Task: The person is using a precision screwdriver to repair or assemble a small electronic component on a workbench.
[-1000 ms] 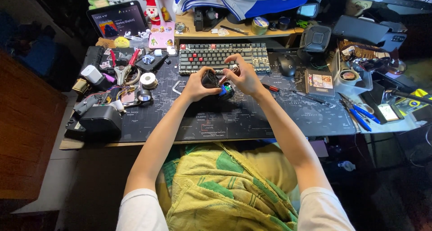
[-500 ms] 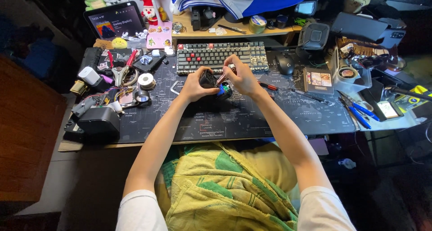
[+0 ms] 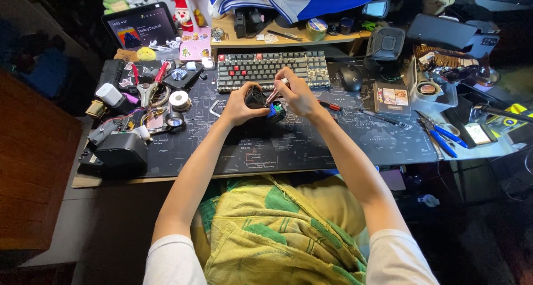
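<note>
Head view: left hand (image 3: 237,107) cups small black rounded device with blue insert (image 3: 265,104) just above dark printed desk mat (image 3: 311,146), steadying it near grey keyboard with red keys (image 3: 271,69). Right hand (image 3: 298,93) pinches slim pale-tipped tool (image 3: 276,89) down onto device, apparently for close work. Clear plastic tray (image 3: 430,92) at right holds round tin. Blue-handled pliers (image 3: 438,135) lie well apart.
</note>
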